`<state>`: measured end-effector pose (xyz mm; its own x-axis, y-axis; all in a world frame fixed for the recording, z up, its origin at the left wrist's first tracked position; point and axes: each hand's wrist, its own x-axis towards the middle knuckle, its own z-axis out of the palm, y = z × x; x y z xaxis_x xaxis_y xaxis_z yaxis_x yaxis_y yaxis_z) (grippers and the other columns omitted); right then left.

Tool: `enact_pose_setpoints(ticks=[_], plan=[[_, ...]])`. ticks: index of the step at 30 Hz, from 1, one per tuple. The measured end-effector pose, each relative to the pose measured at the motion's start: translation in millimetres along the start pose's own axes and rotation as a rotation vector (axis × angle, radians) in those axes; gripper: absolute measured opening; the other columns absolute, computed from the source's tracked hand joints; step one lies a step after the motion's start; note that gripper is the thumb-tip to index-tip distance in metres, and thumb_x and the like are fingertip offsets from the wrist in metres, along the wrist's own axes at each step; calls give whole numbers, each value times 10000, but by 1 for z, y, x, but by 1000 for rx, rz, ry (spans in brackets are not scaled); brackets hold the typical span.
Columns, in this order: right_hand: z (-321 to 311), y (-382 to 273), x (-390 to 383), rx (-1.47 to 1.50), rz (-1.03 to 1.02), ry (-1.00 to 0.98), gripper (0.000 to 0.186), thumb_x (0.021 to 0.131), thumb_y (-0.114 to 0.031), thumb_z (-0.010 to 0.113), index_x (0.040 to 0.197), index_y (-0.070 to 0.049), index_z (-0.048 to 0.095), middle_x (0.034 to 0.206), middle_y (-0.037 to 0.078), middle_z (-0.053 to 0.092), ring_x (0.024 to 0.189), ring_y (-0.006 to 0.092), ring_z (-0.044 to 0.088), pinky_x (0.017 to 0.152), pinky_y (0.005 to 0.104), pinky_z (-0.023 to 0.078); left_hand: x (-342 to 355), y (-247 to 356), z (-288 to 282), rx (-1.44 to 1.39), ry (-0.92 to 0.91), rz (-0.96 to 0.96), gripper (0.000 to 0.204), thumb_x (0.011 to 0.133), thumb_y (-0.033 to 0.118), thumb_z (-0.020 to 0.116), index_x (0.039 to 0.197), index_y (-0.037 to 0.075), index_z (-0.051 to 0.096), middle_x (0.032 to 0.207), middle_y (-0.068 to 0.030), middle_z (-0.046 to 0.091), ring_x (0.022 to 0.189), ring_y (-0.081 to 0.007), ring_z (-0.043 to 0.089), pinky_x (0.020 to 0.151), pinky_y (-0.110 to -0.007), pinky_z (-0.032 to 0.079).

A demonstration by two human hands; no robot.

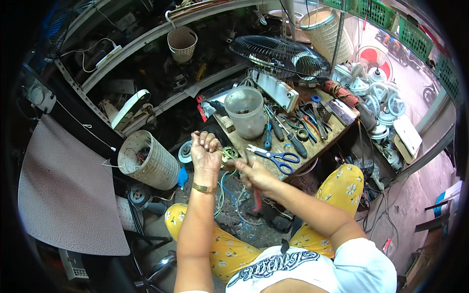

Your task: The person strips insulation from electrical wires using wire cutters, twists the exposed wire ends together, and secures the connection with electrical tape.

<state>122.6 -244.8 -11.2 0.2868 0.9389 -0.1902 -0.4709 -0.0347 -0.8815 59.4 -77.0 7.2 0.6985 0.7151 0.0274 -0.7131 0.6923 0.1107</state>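
My left hand [206,150] is turned palm up with its fingers curled in, closed on a thin yellow wire. A short length of the yellow wire [222,152] runs from it toward my right hand. My right hand [258,175] grips a red-handled tool [257,200], whose handle sticks out below the fist; its working end is too small and blurred to name. Behind the hands lies a coil of yellow-green wire [229,153]. Nearby on the wooden bench [239,144] are blue-handled scissors [279,157], with the blades pointing toward my hands.
A cloudy plastic tub [244,117] stands on the bench beside several screwdrivers and pliers [309,126]. A black fan guard [281,56] lies behind. At left are a white woven bin [151,163] and a grey panel [68,190]. Loose wires [227,193] cover the floor below my hands.
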Motion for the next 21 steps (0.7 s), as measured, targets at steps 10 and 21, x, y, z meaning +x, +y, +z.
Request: enact_pose_setpoints(ticks=[10, 21], plan=[[1, 32, 0, 250, 94, -309, 374, 1015, -356, 362, 1077, -33, 539, 610, 20, 518, 399, 61, 352, 393, 206, 320, 1, 24, 3, -6, 29, -31, 269, 995, 310, 426, 878, 87, 521, 569, 21, 302, 461, -83, 265, 390, -216, 214], [-3, 21, -18, -178, 163, -230, 340, 1006, -272, 426, 1060, 24, 583, 557, -52, 414, 465, 52, 340, 438, 204, 291, 7, 44, -6, 209, 377, -80, 274, 999, 338, 412, 863, 114, 493, 507, 24, 309, 402, -82, 260, 365, -217, 195]])
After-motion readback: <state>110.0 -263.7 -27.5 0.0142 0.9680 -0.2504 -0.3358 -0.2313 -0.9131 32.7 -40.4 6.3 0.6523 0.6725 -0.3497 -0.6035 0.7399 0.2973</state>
